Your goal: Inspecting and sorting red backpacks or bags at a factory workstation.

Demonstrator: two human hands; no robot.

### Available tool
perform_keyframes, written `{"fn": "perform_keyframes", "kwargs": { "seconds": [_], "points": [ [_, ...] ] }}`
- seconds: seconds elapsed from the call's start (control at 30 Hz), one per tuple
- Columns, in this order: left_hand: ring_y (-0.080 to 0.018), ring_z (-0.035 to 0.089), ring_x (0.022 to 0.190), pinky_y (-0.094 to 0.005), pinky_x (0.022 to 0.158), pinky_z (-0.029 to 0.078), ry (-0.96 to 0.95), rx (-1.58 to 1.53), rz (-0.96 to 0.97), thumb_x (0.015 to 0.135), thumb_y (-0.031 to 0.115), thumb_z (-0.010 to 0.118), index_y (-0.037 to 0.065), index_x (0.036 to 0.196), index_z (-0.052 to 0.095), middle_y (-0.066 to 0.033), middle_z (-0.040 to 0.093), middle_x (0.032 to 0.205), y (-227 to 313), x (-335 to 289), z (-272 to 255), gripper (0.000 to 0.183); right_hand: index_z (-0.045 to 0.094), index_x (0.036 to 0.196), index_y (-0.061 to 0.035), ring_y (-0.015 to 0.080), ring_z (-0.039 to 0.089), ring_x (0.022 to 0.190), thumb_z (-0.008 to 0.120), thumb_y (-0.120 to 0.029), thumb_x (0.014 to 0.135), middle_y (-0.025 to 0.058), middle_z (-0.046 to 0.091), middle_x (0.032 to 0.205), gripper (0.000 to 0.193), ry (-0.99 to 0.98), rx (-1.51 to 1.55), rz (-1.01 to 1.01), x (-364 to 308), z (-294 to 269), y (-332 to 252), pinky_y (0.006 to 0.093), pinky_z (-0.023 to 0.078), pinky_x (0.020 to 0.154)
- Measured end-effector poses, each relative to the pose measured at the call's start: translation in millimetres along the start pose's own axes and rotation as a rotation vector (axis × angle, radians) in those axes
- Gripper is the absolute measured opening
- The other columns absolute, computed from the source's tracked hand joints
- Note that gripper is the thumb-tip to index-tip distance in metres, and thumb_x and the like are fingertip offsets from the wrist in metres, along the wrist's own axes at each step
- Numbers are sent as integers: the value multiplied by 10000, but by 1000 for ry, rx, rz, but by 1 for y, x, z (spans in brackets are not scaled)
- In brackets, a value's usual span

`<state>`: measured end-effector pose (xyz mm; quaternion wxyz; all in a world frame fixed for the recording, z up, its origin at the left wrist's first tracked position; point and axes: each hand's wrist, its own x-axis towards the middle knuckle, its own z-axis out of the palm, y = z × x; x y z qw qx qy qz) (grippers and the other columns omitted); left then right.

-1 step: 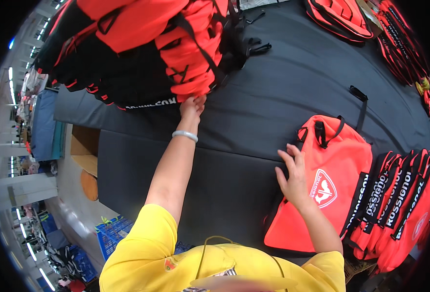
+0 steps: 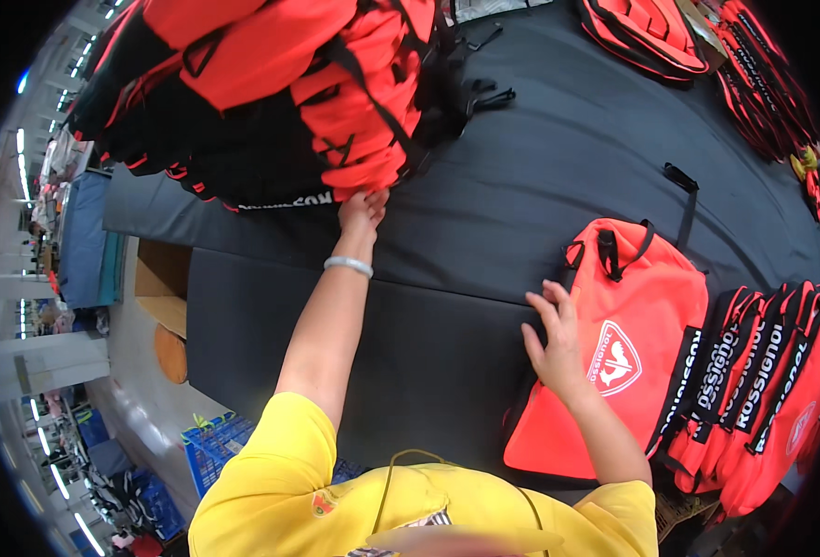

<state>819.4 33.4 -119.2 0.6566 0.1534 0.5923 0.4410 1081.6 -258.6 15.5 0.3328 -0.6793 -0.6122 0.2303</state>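
At the far left, my left hand (image 2: pixel 361 219) reaches to the near lower edge of a tall pile of red and black backpacks (image 2: pixel 252 70). Its fingers are closed on the corner of a red backpack (image 2: pixel 370 170) at the bottom, and the fingertips are partly hidden there. To the right, a red backpack (image 2: pixel 650 302) with a white shield emblem and black straps lies flat on the dark table. Along its left side hovers my right hand (image 2: pixel 556 336), open with fingers spread and holding nothing; whether it touches the fabric, I cannot tell.
A dark grey cloth covers the table (image 2: pixel 456 343). Several red bags with black lettered bands (image 2: pixel 754 371) lie overlapped at the right edge. More red bags (image 2: pixel 647 32) are at the far right. Left of the table are a cardboard box (image 2: pixel 161 278) and a blue crate (image 2: pixel 220 446).
My left hand and the pile's near corner have shifted slightly to the left. My right hand has moved very slightly left and down beside the lying backpack.
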Motion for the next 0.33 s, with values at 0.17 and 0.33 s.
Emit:
{"fn": "perform_keyframes", "kwargs": {
  "seconds": [0.17,0.33],
  "points": [
    [-163,678,734,-253,560,435,-51,139,33,930,288,515,148,1037,554,-67,714,892,-4,-57,-101,181,556,1200,-29,328,517,1144,683,-13,791,176,411,1335,429,-59,8,86,-54,2,-28,405,446,977],
    [-226,577,854,-408,625,462,-190,82,145,915,490,569,133,1299,468,-42,604,1169,-25,-47,-282,534,554,1202,-28,323,522,1134,675,-13,801,173,409,1331,419,-65,54,106,-92,-1,-57,404,450,971]
  ]
}}
